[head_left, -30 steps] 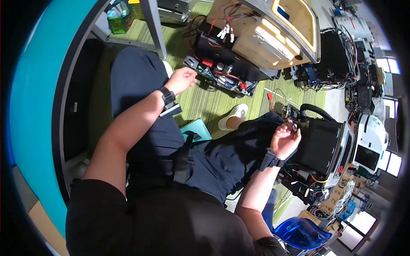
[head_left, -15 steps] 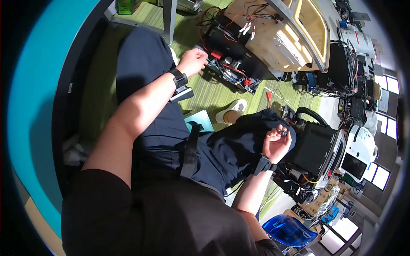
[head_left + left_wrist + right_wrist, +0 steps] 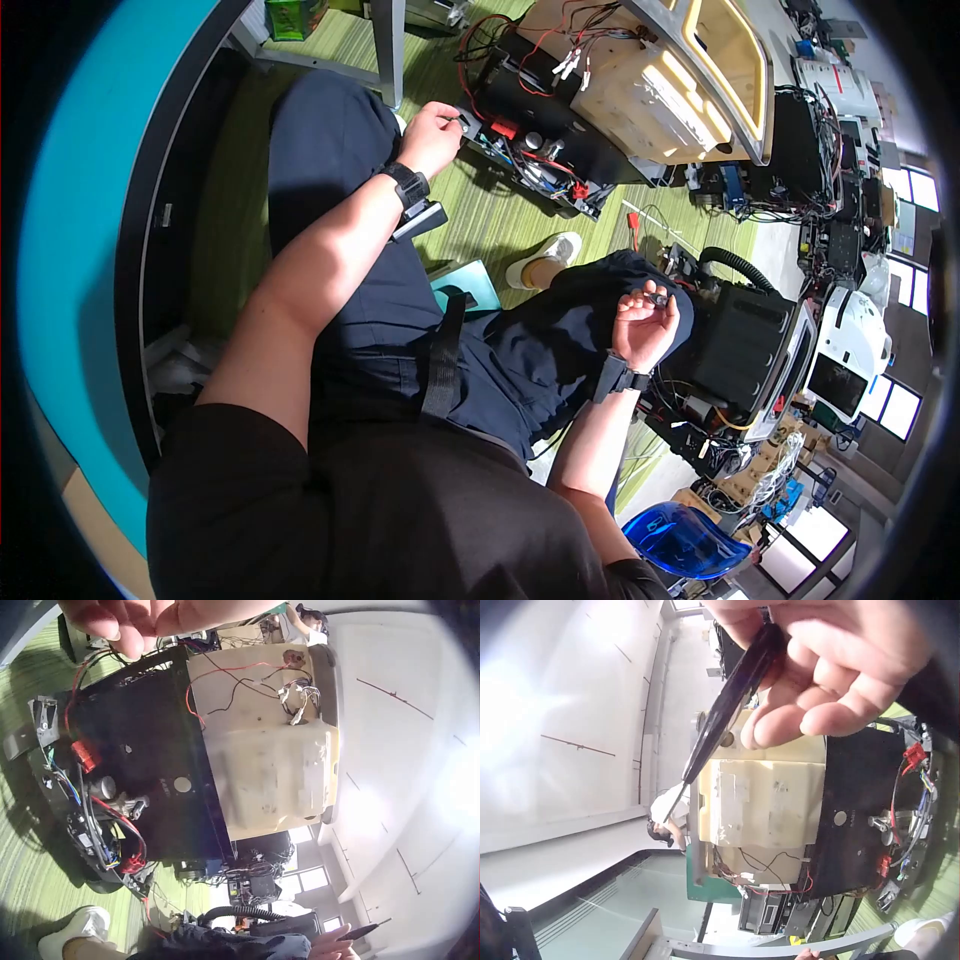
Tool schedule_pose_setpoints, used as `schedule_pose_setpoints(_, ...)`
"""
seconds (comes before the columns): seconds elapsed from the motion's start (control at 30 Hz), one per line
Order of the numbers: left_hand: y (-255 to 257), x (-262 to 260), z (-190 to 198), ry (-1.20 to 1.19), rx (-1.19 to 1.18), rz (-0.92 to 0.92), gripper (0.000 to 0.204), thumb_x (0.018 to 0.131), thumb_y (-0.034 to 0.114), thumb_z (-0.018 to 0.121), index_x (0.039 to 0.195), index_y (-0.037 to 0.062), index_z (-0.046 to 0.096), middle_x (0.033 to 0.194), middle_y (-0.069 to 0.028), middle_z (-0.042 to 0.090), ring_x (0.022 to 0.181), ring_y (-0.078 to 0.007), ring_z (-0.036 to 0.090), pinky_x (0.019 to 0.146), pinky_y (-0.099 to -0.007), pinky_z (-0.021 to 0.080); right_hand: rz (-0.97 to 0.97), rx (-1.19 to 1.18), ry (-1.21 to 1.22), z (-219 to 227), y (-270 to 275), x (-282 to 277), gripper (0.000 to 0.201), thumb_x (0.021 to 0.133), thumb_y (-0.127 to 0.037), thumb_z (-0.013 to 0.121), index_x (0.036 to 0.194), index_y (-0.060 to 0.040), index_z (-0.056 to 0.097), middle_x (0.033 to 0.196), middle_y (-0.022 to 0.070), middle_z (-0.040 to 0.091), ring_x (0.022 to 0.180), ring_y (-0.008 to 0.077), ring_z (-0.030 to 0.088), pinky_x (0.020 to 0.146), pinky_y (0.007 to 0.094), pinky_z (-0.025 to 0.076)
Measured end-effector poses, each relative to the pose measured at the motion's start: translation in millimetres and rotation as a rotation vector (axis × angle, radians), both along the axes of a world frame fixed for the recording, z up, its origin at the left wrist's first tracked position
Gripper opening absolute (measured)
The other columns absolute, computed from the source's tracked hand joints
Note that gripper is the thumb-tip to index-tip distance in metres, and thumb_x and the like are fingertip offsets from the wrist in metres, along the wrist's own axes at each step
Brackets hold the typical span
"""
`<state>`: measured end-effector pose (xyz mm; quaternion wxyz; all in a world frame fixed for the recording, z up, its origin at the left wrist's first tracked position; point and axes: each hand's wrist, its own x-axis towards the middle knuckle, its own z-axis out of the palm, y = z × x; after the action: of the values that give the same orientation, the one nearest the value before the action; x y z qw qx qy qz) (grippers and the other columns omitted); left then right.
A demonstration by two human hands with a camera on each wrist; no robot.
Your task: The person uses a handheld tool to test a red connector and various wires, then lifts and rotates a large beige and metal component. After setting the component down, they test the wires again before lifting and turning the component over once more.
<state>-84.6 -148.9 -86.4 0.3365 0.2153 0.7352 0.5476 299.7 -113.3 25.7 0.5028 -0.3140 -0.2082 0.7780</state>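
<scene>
My right hand (image 3: 645, 325) grips a screwdriver (image 3: 731, 701) above my right knee. Its dark handle sits between thumb and fingers in the right wrist view, the thin metal tip pointing away from the palm. My left hand (image 3: 430, 140) is at the near end of a machine with a black panel (image 3: 142, 765) and a pale yellow plastic body (image 3: 262, 780). Loosely curled left fingers (image 3: 135, 637) show nothing between them. Along the machine's lower edge run exposed wires, a red connector (image 3: 86, 756) and a metal bracket (image 3: 46, 720).
A grey metal leg (image 3: 390, 55) stands beyond my left knee, and a teal surface (image 3: 80, 250) borders the left. Near my right hand is a black case (image 3: 738, 340) with a ribbed hose (image 3: 738, 265). A blue seat (image 3: 685, 540) lies lower right.
My left hand has moved forward to the machine's wired edge, then drawn back slightly toward its near corner. My right hand has shifted left over the knee, keeping the screwdriver.
</scene>
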Motion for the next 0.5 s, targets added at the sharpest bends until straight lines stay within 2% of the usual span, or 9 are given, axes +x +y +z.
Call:
schedule_pose_setpoints(0.17, -2.8, -0.1, 4.9, 0.092, -0.062, 0.014, 0.027, 0.083, 0.006, 0.058, 0.109, -0.0005, 0.053, 0.079, -0.0069, 0.062, 0.063, -0.0126, 0.059, 0.058, -0.0266, 0.048, 0.012, -0.03, 0.007, -3.8, 5.6, -4.6, 0.021, 0.092, -0.025, 0.048, 0.091, -0.0057, 0.058, 0.095, 0.0088, 0.063, 0.073, 0.0188, 0.052, 0.069, 0.0333, 0.042)
schedule_pose_setpoints(0.5, 1.6, 3.8, -1.4, 0.082, -0.036, -0.007, 0.029, 0.083, 0.006, 0.057, 0.111, -0.0003, 0.052, 0.08, -0.0066, 0.063, 0.064, -0.0131, 0.06, 0.06, -0.027, 0.048, 0.022, -0.031, 0.031, -1.1, 9.4, -10.6, 0.021, 0.093, -0.026, 0.048, 0.09, -0.0071, 0.057, 0.091, 0.0087, 0.062, 0.071, 0.0175, 0.051, 0.069, 0.0335, 0.041)
